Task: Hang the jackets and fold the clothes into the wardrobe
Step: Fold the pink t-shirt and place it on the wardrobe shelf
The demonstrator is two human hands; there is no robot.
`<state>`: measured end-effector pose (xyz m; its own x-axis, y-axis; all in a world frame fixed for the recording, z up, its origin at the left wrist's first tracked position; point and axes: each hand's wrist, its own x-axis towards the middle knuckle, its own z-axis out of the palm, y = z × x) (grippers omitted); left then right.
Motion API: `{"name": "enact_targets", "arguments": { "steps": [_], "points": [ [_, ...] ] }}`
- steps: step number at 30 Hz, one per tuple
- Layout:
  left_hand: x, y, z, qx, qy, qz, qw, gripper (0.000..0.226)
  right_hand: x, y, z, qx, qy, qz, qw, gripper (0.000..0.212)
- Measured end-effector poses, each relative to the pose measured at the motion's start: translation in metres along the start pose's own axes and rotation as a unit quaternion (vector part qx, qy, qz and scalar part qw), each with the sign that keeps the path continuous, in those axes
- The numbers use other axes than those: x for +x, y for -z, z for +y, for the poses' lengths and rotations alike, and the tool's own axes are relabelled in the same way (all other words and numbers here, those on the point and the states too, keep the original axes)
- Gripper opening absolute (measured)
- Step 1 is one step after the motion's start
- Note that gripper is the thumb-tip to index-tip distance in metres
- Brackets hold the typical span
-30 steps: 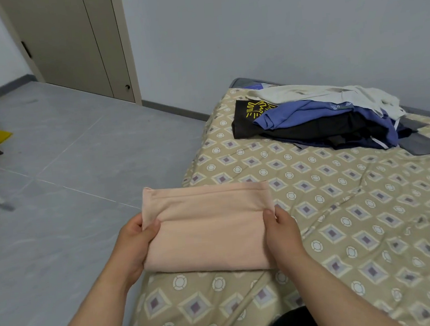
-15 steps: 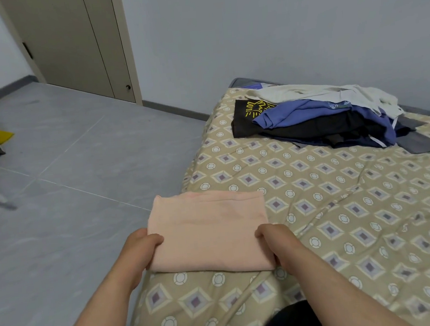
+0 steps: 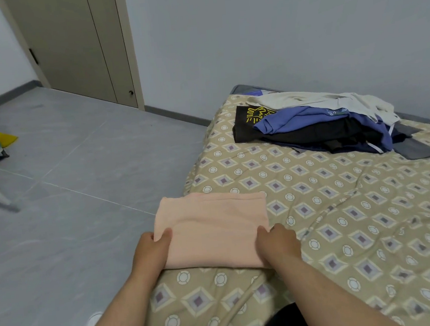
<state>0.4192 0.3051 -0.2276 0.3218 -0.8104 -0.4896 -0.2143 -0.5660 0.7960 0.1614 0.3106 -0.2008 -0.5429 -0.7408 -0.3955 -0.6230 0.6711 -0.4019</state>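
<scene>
**Folded garment held at both ends, right at the bed's edge**

The likeliest slip from here is the fold coming undone. The folded peach garment (image 3: 212, 230) is soft and layered. If it is lifted by its two short ends alone, the middle may sag and the layers slide apart, so it would need folding again. A second risk comes from where it lies, at the near left corner of the bed (image 3: 344, 229), with its left end at the mattress edge or just over it (I cannot tell which). A loose pull to that side could tip it onto the floor (image 3: 69, 201). Carrying it flat, with fingers well under it, looks safer than pinching the edges.

The garment lies flat between the two hands, its long side running across the view. The left hand (image 3: 151, 254) grips the near left end, with the thumb on top of the fabric and the fingers out of sight beneath. The right hand (image 3: 278, 243) is curled at the near right corner, knuckles up, and seems to be taking hold of that edge, though its fingertips are hidden.

Well apart, at the far end of the bed, an unfolded pile of clothes (image 3: 317, 128) waits: black, blue and off-white pieces heaped together. A beige door (image 3: 76, 50) stands shut across the floor.
</scene>
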Motion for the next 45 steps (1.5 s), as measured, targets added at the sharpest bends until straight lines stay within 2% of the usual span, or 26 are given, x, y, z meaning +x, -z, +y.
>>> {"name": "enact_targets", "arguments": {
  "steps": [2,3,5,7,11,13,15,18,20,23,26,29,32,34,38,40,43,45],
  "points": [
    [-0.003,0.003,0.003,-0.09,0.047,-0.064,0.993,0.044,-0.001,0.004,-0.001,0.027,-0.006,-0.017,0.999,0.047],
    [-0.002,0.004,0.006,-0.109,0.05,-0.071,0.99,0.042,-0.001,0.006,0.0,0.087,-0.003,-0.032,0.996,0.041],
    [-0.002,0.006,0.011,-0.124,0.065,-0.074,0.987,0.038,-0.005,0.012,0.0,0.198,-0.002,-0.076,0.977,0.023],
    [-0.005,0.01,0.014,-0.125,0.11,-0.097,0.981,0.037,-0.009,0.018,0.001,0.244,-0.029,-0.132,0.96,0.016],
    [-0.021,0.038,0.012,-0.068,0.198,-0.219,0.953,0.029,-0.02,0.032,0.008,0.271,-0.098,-0.258,0.922,0.03],
    [-0.036,0.048,0.009,-0.026,0.203,-0.256,0.945,0.019,-0.025,0.037,0.013,0.233,-0.09,-0.276,0.928,0.034],
    [-0.046,0.048,0.006,-0.003,0.183,-0.236,0.954,0.013,-0.028,0.04,0.014,0.19,-0.067,-0.251,0.947,0.036],
    [-0.045,0.032,-0.005,-0.022,0.111,-0.166,0.979,0.025,-0.027,0.036,0.014,0.19,-0.044,-0.216,0.957,0.052],
    [-0.043,0.024,-0.007,-0.079,0.096,-0.132,0.984,0.031,-0.032,0.033,0.011,0.216,-0.045,-0.217,0.951,0.044],
    [-0.042,0.022,-0.006,-0.158,0.13,-0.143,0.968,0.033,-0.033,0.027,0.009,0.25,-0.044,-0.212,0.944,0.033],
    [-0.044,0.021,-0.003,-0.18,0.154,-0.169,0.957,0.021,-0.034,0.021,0.008,0.251,-0.023,-0.18,0.951,0.024],
    [-0.045,0.02,0.003,-0.181,0.104,-0.144,0.967,0.013,-0.031,0.017,0.007,0.273,0.004,-0.164,0.948,0.022],
    [-0.042,0.023,0.011,-0.204,0.018,-0.105,0.973,0.018,-0.033,0.024,-0.001,0.315,0.049,-0.146,0.937,0.025],
    [-0.034,0.031,0.017,-0.234,0.003,-0.113,0.966,0.019,-0.035,0.03,-0.012,0.36,0.052,-0.152,0.919,0.027],
    [0.001,0.045,0.026,-0.309,0.084,-0.171,0.932,0.03,-0.018,0.023,-0.05,0.389,0.02,-0.172,0.905,0.019],
    [0.023,0.051,0.027,-0.323,0.084,-0.15,0.931,0.032,-0.007,0.012,-0.078,0.38,0.032,-0.18,0.907,0.021],
    [0.049,0.06,0.029,-0.371,0.041,-0.109,0.921,0.03,0.008,-0.01,-0.118,0.369,0.055,-0.176,0.911,0.015],
    [0.068,0.066,0.028,-0.383,0.011,-0.068,0.921,0.038,0.019,-0.027,-0.137,0.362,0.064,-0.174,0.914,0.015]
  ]
}}
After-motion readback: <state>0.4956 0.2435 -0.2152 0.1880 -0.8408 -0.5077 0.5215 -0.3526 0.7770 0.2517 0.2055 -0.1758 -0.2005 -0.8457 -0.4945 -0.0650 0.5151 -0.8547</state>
